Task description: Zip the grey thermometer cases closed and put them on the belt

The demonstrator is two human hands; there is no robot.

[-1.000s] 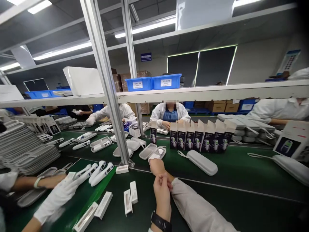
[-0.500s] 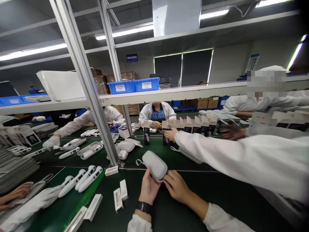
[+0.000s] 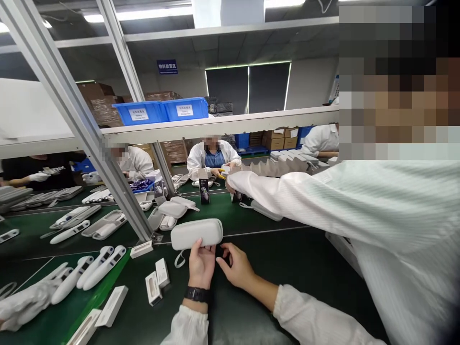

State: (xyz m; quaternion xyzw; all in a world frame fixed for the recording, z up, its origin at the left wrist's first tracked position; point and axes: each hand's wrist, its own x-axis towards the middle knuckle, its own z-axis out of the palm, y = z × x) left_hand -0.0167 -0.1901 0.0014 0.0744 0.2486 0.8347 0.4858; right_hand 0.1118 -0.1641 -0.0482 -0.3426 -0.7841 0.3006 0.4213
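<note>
One closed pale-grey case (image 3: 197, 233) is gripped in my left hand (image 3: 202, 266), thumb over its near long side, raised above the dark green surface (image 3: 298, 268). Its wrist strap (image 3: 179, 258) dangles at seven o'clock from the case's middle, which I take as the clock's centre. At four o'clock is my right hand (image 3: 237, 268), its fingers curled and thumb and forefinger apart with a gap between them; it is just beside the case, holding nothing that I can see. A black watch (image 3: 197, 294) circles my left wrist.

Toward eight o'clock, two small white boxes (image 3: 153, 289) lie side by side, with two longer white boxes (image 3: 112, 306) farther out. Between eight and nine, several white handheld devices (image 3: 104, 268) lie in a slanted row, and a co-worker's white glove (image 3: 28, 302) is near their far-left end. At ten o'clock an open case (image 3: 167, 222) has a white item inside. A dark printed carton (image 3: 204, 189) stands upright at twelve. Near two o'clock, a co-worker's white sleeve (image 3: 287, 191) reaches across, partly covering another strapped case (image 3: 264, 209).
</note>
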